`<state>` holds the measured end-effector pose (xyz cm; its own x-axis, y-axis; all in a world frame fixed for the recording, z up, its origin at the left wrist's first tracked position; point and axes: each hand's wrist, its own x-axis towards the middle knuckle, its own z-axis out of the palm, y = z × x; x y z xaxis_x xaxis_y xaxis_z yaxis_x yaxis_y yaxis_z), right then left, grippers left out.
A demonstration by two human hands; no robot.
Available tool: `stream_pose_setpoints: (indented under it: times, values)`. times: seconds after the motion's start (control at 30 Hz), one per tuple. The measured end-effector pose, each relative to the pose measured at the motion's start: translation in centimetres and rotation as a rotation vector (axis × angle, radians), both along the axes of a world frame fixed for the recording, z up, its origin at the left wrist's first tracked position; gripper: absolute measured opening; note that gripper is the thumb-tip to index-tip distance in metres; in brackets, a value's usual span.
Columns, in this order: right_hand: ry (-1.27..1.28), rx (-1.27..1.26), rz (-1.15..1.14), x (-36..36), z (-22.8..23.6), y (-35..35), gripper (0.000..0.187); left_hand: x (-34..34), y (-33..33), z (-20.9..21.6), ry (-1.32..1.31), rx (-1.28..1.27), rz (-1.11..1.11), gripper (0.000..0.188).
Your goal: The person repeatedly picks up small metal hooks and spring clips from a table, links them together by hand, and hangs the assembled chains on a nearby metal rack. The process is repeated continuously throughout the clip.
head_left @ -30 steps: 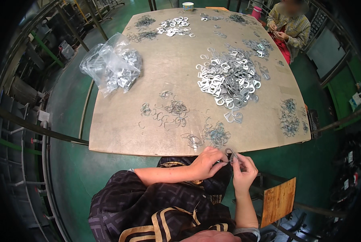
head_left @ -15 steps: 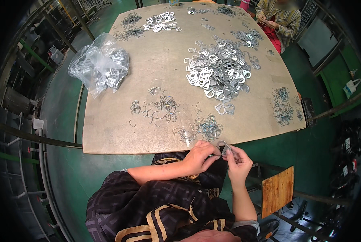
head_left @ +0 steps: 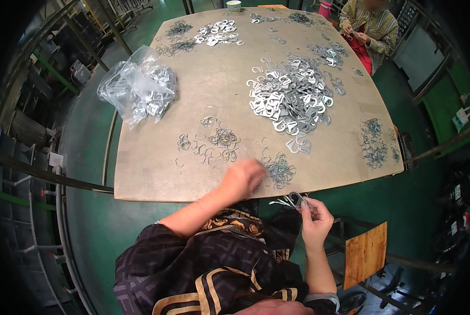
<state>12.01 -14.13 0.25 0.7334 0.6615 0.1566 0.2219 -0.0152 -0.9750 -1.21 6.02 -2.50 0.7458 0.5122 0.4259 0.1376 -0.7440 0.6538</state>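
My right hand (head_left: pixel 316 216) is closed on a grey metal hook (head_left: pixel 296 197), pinched between thumb and fingers just off the near table edge. Smeared by motion, my left hand (head_left: pixel 243 177) is over the near part of the table, beside a heap of thin bent wire clips (head_left: pixel 280 171); its fingers cannot be made out. More loose wire clips (head_left: pixel 222 137) lie scattered beyond it. A large mound of silvery flat hooks (head_left: pixel 290 94) covers the table farther off, with a few stray hooks (head_left: pixel 298 144) on its near side.
On the left of the table (head_left: pixel 203 84) sits a clear plastic bag (head_left: pixel 140 89) of metal parts. Further clip piles (head_left: pixel 374 144) and hook piles (head_left: pixel 219 32) lie around it. A co-worker (head_left: pixel 369 31) works at the far right corner. A wooden board (head_left: pixel 366 254) stands at my right.
My left hand has left the hook and moved leftward and forward over the table. My right hand still holds the hook. The whole view has shifted slightly.
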Motion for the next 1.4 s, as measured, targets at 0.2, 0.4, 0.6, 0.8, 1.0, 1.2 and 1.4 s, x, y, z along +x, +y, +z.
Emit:
stream_pose_setpoints:
  times: [0.2, 0.4, 0.6, 0.8, 1.0, 1.2, 1.4]
  values:
    - [-0.003, -0.019, 0.021, 0.0, 0.1, -0.2, 0.010, -1.4, 7.4, -3.0, 0.532, 0.375, 0.424, 0.007]
    - [0.010, -0.004, 0.030, -0.2, -0.3, 0.2, 0.010, -0.2, 7.3, -3.3, 0.654, 0.529, 0.327, 0.010]
    - [-0.018, -0.010, 0.036, -0.5, -0.2, -0.1, 0.017, 1.1, 8.7, -1.9, 0.636, 0.391, 0.299, 0.010]
    - [0.043, -0.019, 0.049, -0.8, -0.8, 0.0, 0.032, 0.8, 1.9, 2.8, -0.072, -0.427, -0.179, 0.006]
    - [-0.004, -0.030, 0.068, -1.2, 0.5, 0.1, 0.037, 1.7, -3.7, 3.1, -0.255, -0.220, -0.527, 0.015]
    - [-0.028, -0.007, 0.081, -1.2, 0.0, -0.3, 0.041, 2.2, -4.3, 2.2, -0.288, -0.142, -0.442, 0.018]
    - [-0.134, -0.031, 0.058, -1.3, 0.0, -0.2, 0.040, 2.6, -4.8, 2.2, -0.308, -0.090, -0.402, 0.017]
